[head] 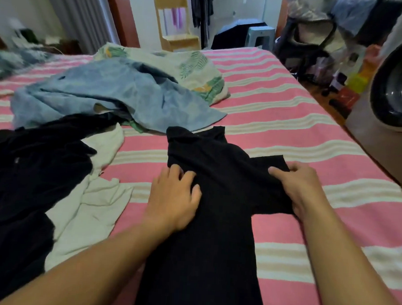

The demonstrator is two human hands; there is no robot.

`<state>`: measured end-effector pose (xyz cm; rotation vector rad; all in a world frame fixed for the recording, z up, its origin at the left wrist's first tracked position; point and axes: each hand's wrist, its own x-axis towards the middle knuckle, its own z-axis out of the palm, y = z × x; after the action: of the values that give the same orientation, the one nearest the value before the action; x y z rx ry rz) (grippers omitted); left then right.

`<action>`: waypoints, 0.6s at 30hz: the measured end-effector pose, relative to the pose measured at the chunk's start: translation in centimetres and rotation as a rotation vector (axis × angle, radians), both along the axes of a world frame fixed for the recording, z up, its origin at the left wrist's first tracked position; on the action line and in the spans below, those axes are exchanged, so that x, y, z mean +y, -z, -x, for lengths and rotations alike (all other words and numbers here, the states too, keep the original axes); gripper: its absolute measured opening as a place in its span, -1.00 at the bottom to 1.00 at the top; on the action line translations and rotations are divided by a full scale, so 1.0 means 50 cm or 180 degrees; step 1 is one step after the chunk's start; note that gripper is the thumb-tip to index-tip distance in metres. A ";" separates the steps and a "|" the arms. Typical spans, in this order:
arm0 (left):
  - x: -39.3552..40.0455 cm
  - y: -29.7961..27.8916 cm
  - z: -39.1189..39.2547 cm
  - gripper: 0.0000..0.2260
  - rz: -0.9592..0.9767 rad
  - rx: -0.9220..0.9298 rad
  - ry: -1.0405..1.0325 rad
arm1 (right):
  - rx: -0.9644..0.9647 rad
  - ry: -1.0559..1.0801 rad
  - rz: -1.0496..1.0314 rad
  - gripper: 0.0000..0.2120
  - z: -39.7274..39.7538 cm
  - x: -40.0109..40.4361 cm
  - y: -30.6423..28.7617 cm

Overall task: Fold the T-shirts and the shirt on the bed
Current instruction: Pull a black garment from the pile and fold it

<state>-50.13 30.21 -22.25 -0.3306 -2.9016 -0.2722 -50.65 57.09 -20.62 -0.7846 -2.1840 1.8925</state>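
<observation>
A black T-shirt (216,199) lies lengthwise on a bed (312,139) covered in pink and white stripes, its left side folded inward. The person's left hand (173,197) rests on the cloth with fingers spread and lightly bent, while the right hand (297,185) grips the outstretched sleeve, thumb on top. To the left sit a dark garment (24,178), a white one (90,207) and a crumpled blue shirt (100,93) (partly over a leaf-print pillow (190,67)), all unfolded.
</observation>
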 end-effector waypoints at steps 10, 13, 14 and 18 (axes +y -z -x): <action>-0.026 -0.124 0.397 -0.75 0.0743 -0.0981 0.0318 | 0.0202 -0.0649 0.0487 -0.83 0.037 0.033 -0.005; -0.043 -0.136 0.423 -0.85 0.0477 -0.0622 0.0273 | 0.0253 -0.0562 0.0506 -0.91 0.038 0.035 -0.003; -0.043 -0.137 0.430 -0.85 0.0374 -0.0446 0.0166 | 0.0318 -0.0444 0.0575 -0.88 0.039 0.036 0.001; 0.011 -0.094 0.374 -0.69 0.0755 0.0256 -0.0276 | 0.0359 -0.0109 0.0358 -0.81 0.051 0.037 0.017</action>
<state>-68.81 30.76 -17.57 -0.2452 -2.8620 0.0983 -53.17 58.92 -21.46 -0.6446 -2.0526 2.0384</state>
